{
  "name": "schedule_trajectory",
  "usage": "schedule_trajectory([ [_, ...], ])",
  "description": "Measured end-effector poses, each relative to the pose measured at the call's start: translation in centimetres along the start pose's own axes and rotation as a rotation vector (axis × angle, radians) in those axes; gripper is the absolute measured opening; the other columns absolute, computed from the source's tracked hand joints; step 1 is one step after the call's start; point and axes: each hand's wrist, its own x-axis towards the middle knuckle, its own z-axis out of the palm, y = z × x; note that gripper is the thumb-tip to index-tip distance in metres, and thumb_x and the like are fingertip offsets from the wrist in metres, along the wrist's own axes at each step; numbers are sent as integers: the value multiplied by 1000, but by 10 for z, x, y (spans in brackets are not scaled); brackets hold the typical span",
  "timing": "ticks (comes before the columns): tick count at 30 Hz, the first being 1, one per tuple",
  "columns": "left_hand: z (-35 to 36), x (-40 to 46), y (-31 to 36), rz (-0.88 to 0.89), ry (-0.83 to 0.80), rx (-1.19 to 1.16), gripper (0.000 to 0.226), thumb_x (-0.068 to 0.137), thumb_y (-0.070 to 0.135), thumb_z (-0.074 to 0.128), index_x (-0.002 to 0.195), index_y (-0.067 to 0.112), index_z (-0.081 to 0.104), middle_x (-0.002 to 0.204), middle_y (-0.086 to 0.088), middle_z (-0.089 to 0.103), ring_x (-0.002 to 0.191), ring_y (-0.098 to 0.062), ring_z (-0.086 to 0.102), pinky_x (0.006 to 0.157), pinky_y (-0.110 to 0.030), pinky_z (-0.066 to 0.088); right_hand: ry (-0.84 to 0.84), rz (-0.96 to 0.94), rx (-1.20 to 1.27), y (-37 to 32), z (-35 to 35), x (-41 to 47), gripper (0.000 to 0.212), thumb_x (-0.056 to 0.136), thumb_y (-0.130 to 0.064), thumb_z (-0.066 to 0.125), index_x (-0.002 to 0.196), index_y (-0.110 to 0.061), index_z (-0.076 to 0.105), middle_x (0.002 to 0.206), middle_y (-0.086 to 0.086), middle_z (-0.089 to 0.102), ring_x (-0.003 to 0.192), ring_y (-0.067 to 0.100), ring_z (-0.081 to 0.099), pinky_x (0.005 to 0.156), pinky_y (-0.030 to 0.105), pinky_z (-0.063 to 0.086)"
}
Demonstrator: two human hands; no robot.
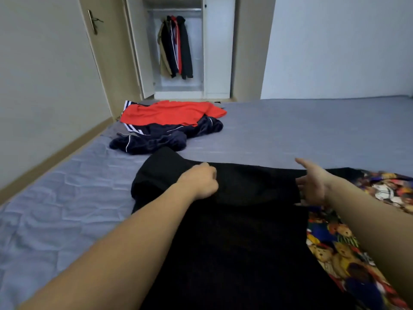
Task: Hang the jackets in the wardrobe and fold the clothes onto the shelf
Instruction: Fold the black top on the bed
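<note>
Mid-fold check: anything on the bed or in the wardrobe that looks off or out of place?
Nothing damaged. The one untidy spot is the heap of red and navy clothes, bunched unfolded at the bed's far left. The jackets hang straight in the open wardrobe. The left hand grips the black garment.

Bedroom surroundings on my head feed

I see a bed (290,130) under a quilted grey-blue sheet (55,209), a pale wall (335,48) at the far right, another wall (40,74) on the left, and a beige door (105,63) with a metal handle (93,21) beyond it.
</note>
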Motion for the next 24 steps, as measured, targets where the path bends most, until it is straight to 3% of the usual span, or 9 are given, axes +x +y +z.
schedule_trajectory([
  [1,-4,12,-16,-51,60,8,18,82,16,44,88,21,60,111,-6,60,99,-28,57,89,-42,49,-8,2,-71,1,5,3,86,84,-70,48,142,-7,44,127,14,61,108,31,60,68,39,49],
  [4,-22,43,-71,-214,119,-20,35,90,17,41,119,21,60,136,-8,56,123,-32,50,106,-43,39,-53,-44,-345,-10,28,5,60,83,-56,64,113,-5,67,93,15,74,77,30,71,68,36,55],
  [8,-40,75,-130,-306,-106,187,45,97,28,33,138,37,50,155,3,37,143,-25,31,119,-49,9,53,-199,-622,-24,44,8,32,89,-23,67,107,3,64,97,23,71,87,39,69,86,52,54],
  [10,-38,86,-139,-255,-143,251,49,98,26,29,142,40,45,158,5,32,148,-21,20,118,-51,-5,14,-208,-521,-31,37,8,25,92,-21,62,105,1,64,96,22,71,84,38,68,87,51,53],
  [12,-33,91,-141,-201,-149,341,51,96,26,28,143,41,41,157,-1,33,148,-20,15,117,-49,-13,-13,-220,-277,-36,23,9,19,94,-22,57,97,-5,65,83,16,72,67,32,68,73,44,56],
  [16,-24,98,-138,-218,-56,393,30,91,33,33,114,32,53,136,-5,50,134,-29,25,115,-56,-1,-13,-252,-200,-27,5,17,13,96,-16,52,94,-12,63,80,11,72,61,27,67,56,34,56],
  [18,-15,99,-133,-263,67,271,31,92,42,33,114,26,48,135,-7,45,133,-30,25,114,-59,1,42,-284,-361,-21,8,25,17,95,-3,46,92,-11,60,82,14,67,61,27,63,52,30,52],
  [20,2,93,-129,-307,145,256,52,94,54,26,131,22,42,145,-7,34,140,-28,18,112,-65,-11,204,-365,-632,-16,11,34,22,92,7,42,96,-8,58,90,19,60,69,27,56,57,29,45],
  [24,43,62,-129,-322,68,411,71,95,65,6,156,30,2,164,1,-5,149,-22,-16,107,-63,-24,417,-369,-1340,-4,19,38,28,93,-5,41,121,-5,45,120,21,57,101,33,55,83,34,43],
])
